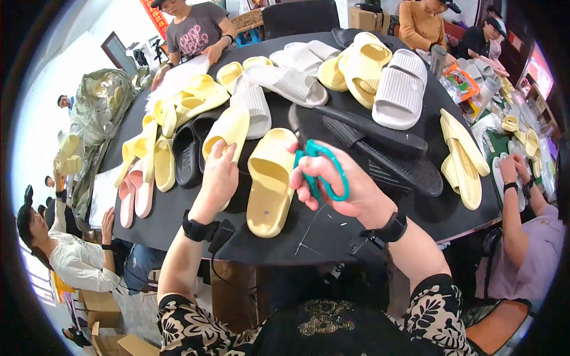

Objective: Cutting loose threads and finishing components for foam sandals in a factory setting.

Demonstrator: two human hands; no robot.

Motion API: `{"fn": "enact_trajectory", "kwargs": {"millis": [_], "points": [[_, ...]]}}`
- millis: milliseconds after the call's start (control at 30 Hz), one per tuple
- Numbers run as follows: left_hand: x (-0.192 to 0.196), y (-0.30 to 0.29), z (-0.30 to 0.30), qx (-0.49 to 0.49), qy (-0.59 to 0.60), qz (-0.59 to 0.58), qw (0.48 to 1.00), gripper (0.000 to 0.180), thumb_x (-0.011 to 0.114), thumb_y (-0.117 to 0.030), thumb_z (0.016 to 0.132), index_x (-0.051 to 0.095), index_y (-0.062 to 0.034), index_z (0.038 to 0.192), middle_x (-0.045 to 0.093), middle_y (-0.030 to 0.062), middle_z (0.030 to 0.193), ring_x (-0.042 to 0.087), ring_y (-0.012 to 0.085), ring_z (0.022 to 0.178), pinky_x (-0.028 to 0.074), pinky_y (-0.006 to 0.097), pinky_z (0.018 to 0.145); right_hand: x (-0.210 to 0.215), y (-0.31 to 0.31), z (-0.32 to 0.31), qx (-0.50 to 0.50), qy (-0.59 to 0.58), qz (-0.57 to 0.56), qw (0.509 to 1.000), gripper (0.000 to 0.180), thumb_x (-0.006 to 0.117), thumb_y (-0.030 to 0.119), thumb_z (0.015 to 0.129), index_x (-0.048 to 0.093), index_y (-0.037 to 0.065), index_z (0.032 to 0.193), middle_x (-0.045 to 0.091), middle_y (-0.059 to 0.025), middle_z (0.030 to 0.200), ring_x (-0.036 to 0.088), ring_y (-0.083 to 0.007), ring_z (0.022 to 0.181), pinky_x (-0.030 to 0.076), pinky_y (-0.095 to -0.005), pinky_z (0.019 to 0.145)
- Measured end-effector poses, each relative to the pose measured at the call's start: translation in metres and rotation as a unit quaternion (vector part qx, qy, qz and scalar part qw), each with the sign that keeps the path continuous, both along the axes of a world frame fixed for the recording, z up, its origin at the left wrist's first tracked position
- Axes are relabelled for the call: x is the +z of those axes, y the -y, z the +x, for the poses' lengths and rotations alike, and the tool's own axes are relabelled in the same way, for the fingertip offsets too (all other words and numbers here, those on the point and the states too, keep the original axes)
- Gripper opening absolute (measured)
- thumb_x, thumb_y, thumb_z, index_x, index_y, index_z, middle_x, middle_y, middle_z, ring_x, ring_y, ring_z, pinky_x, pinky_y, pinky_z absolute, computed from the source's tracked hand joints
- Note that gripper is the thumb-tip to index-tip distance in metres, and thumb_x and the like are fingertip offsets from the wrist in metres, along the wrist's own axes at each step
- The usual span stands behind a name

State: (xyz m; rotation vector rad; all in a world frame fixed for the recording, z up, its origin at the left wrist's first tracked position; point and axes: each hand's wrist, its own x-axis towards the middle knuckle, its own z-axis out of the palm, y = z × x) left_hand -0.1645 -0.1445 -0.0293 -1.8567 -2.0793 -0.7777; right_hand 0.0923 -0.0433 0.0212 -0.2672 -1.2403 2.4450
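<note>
My left hand [218, 178] is closed on a pale yellow slipper [233, 126], its fingers pinching near the lower part of the slipper. In my right hand [362, 193] are scissors with teal handles [342, 169], their dark blades [297, 121] pointing up and away from me. A second yellow slipper [267, 210] lies between my hands, sole down with its toe away from me, and my right fingers are close by its edge. On the table in front of me are a thin thread [307, 232] and small white scraps [337, 225].
Grey slippers [399, 89], black slippers [404, 157] and more yellow slippers [463, 157] crowd the dark round table [237, 246]. Pink slippers [139, 190] lie at the left. Co-workers sit around, one with hands at a white bag [181, 77]. A tumbler [437, 59] stands far right.
</note>
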Motion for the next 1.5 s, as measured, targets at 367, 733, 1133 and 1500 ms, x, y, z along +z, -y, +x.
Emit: {"fn": "enact_trajectory", "kwargs": {"millis": [367,733,1133,1500], "points": [[-0.009,0.03,0.003,-0.024,-0.027,-0.107,0.994,0.019,0.06,-0.003,0.075,0.064,0.0009,0.093,0.051,0.0179,0.117,0.05,0.0348,0.105,0.04,0.042,0.09,-0.035,0.017,-0.029,0.136,0.101,-0.048,0.984,0.035,0.055,0.017,0.088,0.045,0.002,0.118,0.061,-0.0107,0.084,0.062,-0.0146,0.068,0.05,-0.026,0.053],[0.011,0.031,-0.005,-0.069,0.149,-0.035,0.986,0.01,0.058,-0.006,0.086,0.062,0.0029,0.09,0.06,0.0113,0.102,0.06,0.0219,0.091,0.048,0.029,0.078,-0.031,0.031,-0.036,0.227,0.116,-0.099,0.962,0.037,0.059,0.018,0.084,0.044,0.007,0.116,0.06,-0.0099,0.091,0.062,-0.0187,0.079,0.054,-0.0354,0.061],[0.016,0.03,-0.005,-0.026,0.186,0.007,0.982,0.013,0.057,-0.007,0.087,0.063,0.0051,0.086,0.061,0.0106,0.085,0.06,0.0196,0.08,0.046,0.026,0.072,-0.034,0.035,-0.043,0.231,0.116,-0.095,0.961,0.036,0.059,0.016,0.084,0.043,0.008,0.115,0.061,-0.0089,0.087,0.063,-0.018,0.076,0.055,-0.0369,0.06],[0.02,0.036,-0.004,0.01,0.186,-0.006,0.982,0.016,0.056,-0.009,0.087,0.064,0.0042,0.089,0.062,0.0109,0.086,0.061,0.0191,0.077,0.046,0.027,0.069,-0.037,0.033,-0.058,0.195,0.112,-0.103,0.969,0.037,0.062,0.012,0.08,0.044,0.008,0.111,0.062,-0.0091,0.079,0.063,-0.0192,0.068,0.054,-0.0361,0.055]]}}
